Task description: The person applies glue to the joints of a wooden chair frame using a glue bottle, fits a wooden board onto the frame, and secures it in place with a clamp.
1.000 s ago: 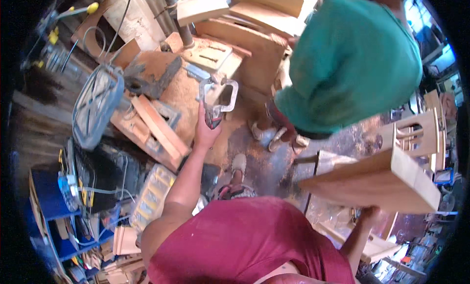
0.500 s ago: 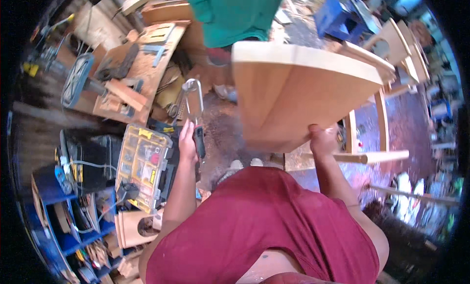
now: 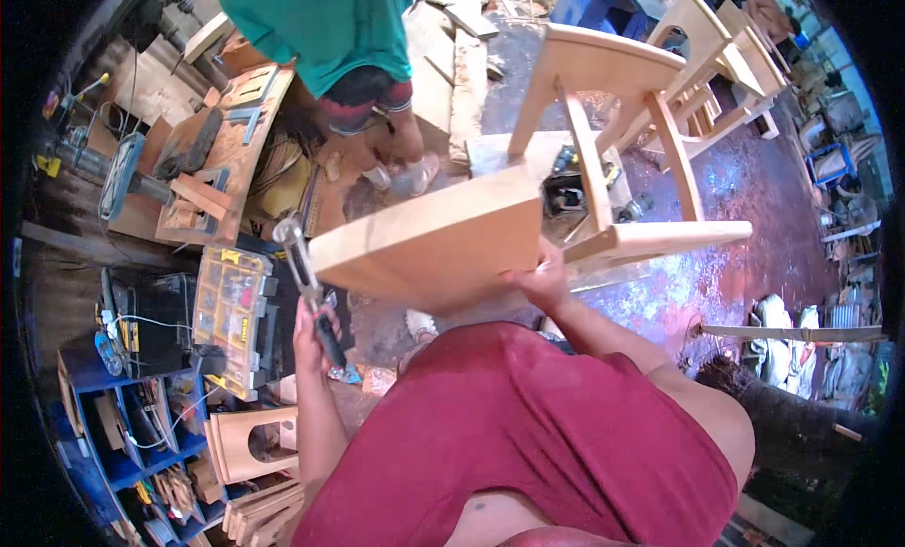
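My right hand (image 3: 542, 281) grips the right edge of a thick pale wooden panel (image 3: 438, 250), thumb on its face. The panel is held tilted in front of my body, above the floor. In my left hand (image 3: 307, 335) is a tool with a narrow silver frame and a black handle (image 3: 329, 338), its metal end pointing up. The frame lies close beside the panel's left corner; whether they touch I cannot tell. Just beyond the panel, to the right, stands a wooden chair (image 3: 586, 156) with a curved back.
A person in a green shirt (image 3: 325, 29) stands ahead, near a cluttered workbench (image 3: 259, 137). On the left are a clear-lidded organizer case (image 3: 226, 307) and a blue shelf (image 3: 118, 457). More wooden chairs (image 3: 745, 71) stand far right. Boards (image 3: 467, 95) lie on the floor ahead.
The panel has swung left and lower, toward the tool, with my right hand still on it. The chair behind is now uncovered. The person in green appears farther left.
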Action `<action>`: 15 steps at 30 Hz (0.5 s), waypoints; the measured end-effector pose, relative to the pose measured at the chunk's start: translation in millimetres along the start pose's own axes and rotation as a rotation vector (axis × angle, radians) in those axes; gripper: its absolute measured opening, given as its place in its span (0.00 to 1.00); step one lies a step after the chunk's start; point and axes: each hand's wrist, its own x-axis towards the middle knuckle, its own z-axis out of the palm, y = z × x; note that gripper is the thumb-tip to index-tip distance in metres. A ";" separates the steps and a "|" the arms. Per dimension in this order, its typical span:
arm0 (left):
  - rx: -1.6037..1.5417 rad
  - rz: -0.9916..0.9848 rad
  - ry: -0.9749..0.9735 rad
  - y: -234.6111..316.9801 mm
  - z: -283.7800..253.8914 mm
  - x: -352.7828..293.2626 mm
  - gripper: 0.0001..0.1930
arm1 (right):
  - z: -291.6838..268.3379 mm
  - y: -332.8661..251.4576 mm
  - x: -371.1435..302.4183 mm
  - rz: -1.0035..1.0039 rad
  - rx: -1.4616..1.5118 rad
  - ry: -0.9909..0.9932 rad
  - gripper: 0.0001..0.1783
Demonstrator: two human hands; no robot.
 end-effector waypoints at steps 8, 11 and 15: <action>-0.101 0.222 0.454 -133.0 110.9 -76.8 0.20 | -139.5 -14.6 -56.3 0.072 -0.167 -0.230 0.33; -0.042 0.159 0.441 -156.3 155.6 -78.6 0.23 | -179.8 -24.2 -66.1 -0.007 -0.165 -0.228 0.30; -0.058 0.273 0.282 -174.2 193.7 -82.6 0.26 | -242.9 -5.7 -86.8 0.102 -0.095 -0.250 0.33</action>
